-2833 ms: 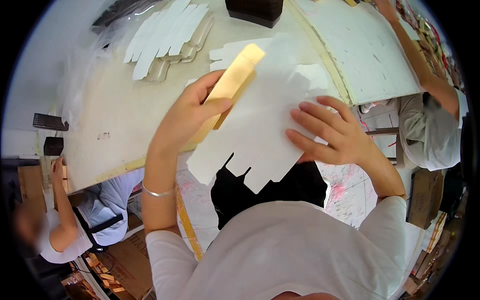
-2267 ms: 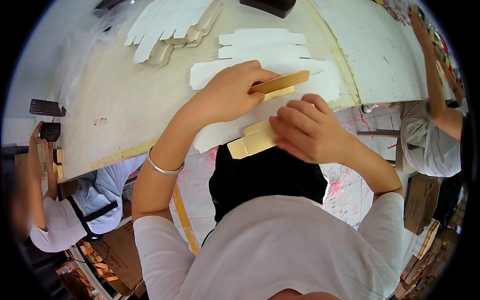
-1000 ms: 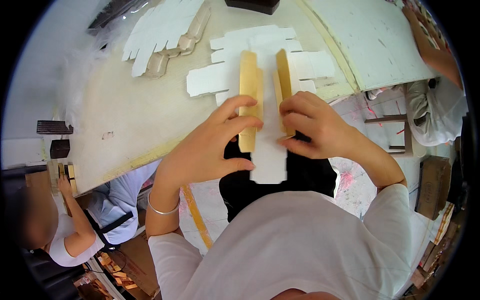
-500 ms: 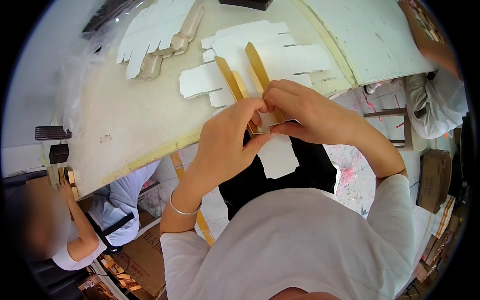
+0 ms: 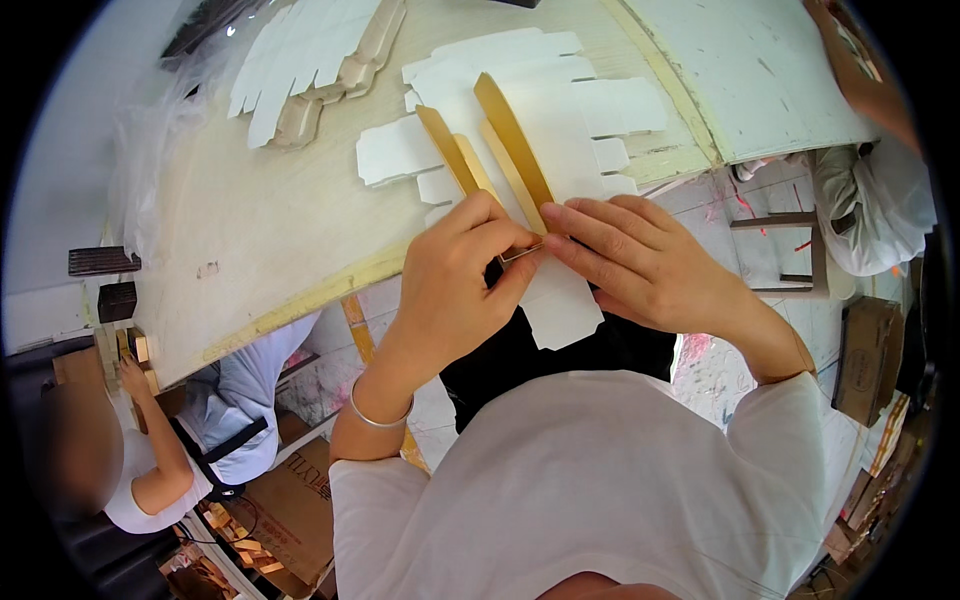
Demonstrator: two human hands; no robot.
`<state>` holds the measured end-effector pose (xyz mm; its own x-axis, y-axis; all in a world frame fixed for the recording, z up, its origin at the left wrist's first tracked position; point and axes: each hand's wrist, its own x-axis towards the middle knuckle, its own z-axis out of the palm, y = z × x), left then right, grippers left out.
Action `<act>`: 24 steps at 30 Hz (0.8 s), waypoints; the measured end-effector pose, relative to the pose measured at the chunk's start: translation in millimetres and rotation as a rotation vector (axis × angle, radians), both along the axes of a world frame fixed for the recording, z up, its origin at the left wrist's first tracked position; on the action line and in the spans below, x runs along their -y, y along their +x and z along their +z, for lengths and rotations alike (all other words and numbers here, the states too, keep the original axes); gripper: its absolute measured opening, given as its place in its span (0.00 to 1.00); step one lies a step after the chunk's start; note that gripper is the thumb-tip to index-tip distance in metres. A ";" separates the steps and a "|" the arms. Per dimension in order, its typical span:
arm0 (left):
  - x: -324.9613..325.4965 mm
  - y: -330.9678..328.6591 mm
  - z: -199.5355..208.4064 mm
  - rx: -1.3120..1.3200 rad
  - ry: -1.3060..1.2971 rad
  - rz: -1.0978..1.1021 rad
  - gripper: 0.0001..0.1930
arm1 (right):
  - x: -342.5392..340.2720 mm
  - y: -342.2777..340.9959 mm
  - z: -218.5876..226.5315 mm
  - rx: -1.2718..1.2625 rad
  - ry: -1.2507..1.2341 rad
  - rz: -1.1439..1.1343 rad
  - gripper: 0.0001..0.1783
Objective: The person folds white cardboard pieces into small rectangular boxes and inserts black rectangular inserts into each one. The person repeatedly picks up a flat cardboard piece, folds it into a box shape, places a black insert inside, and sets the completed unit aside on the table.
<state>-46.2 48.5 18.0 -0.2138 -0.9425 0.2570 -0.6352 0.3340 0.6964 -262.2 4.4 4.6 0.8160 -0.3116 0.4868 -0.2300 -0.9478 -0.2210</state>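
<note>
A partly folded carton (image 5: 515, 150), gold outside and white inside, has two long walls standing up and a white flap (image 5: 560, 312) hanging toward my lap. My left hand (image 5: 455, 262) is closed on its near left corner, thumb and fingers pinching a folded edge. On the near right corner lie the long fingers of my right hand (image 5: 655, 262), pressing the carton, with the thumb mostly hidden below. Flat white carton blanks (image 5: 400, 152) lie under and beyond it on the table.
Another stack of white blanks (image 5: 300, 62) lies at the far left of the table (image 5: 250, 230). Clear plastic wrap (image 5: 150, 150) hangs by the left wall. A co-worker (image 5: 150, 450) sits at left, and another person's arm (image 5: 865, 85) is at far right. A stool (image 5: 775, 255) stands right.
My right hand has shifted from a pinch near the middle to straighter fingers over the right corner. The near end wall has been folded in between my hands. My left hand keeps its hold.
</note>
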 end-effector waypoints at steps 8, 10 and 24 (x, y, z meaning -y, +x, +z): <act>6.7 20.0 4.8 -0.442 0.281 -0.207 0.22 | 22.8 25.1 -17.3 0.419 0.507 0.088 0.10; 2.2 18.4 6.5 -0.366 0.228 -0.203 0.22 | 19.5 29.7 -11.4 0.508 0.786 0.074 0.13; -6.1 3.8 -4.5 -0.085 -0.105 0.017 0.07 | 4.2 36.7 -3.0 0.106 -0.176 -0.197 0.10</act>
<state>-42.4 54.6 13.5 -0.1714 -0.9126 0.3713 -0.5815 0.3979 0.7096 -225.5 0.2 1.6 0.6901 -0.3620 0.6266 -0.3979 -0.9131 -0.0893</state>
